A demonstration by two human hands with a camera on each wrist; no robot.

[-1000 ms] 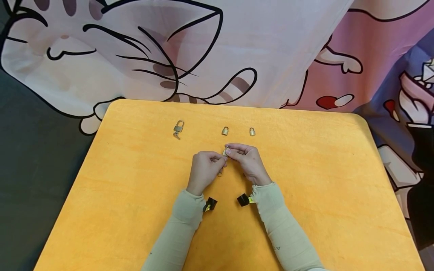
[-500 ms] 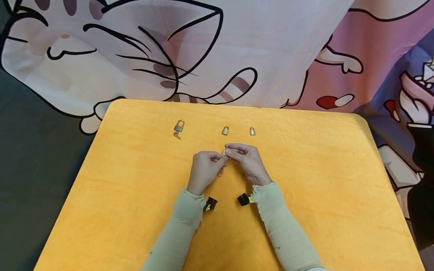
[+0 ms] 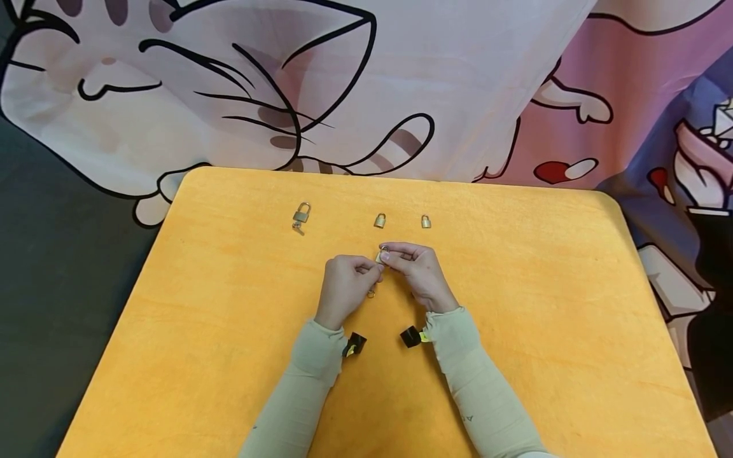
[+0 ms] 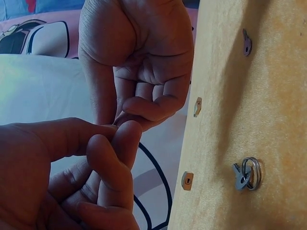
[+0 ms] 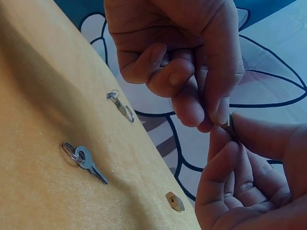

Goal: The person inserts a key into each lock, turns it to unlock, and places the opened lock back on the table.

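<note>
Over the middle of the table, both hands meet at a small brass padlock (image 3: 380, 257). My right hand (image 3: 420, 275) pinches its body between thumb and fingers, with the shackle end pointing away. My left hand (image 3: 347, 285) pinches a small piece right at the padlock's near end; fingertips hide it and I cannot tell whether it is a key. In the right wrist view, only a thin edge of the held padlock (image 5: 230, 126) shows between the fingertips. Below the hands lies a silver key (image 5: 87, 161) on a split ring (image 5: 71, 152).
Towards the far edge of the yellow table (image 3: 532, 286) stand two small brass padlocks, one in the middle (image 3: 380, 221), the other padlock (image 3: 426, 221) to its right. A larger padlock (image 3: 301, 213) with keys lies further left. Another key (image 4: 247, 44) lies on the tabletop.
</note>
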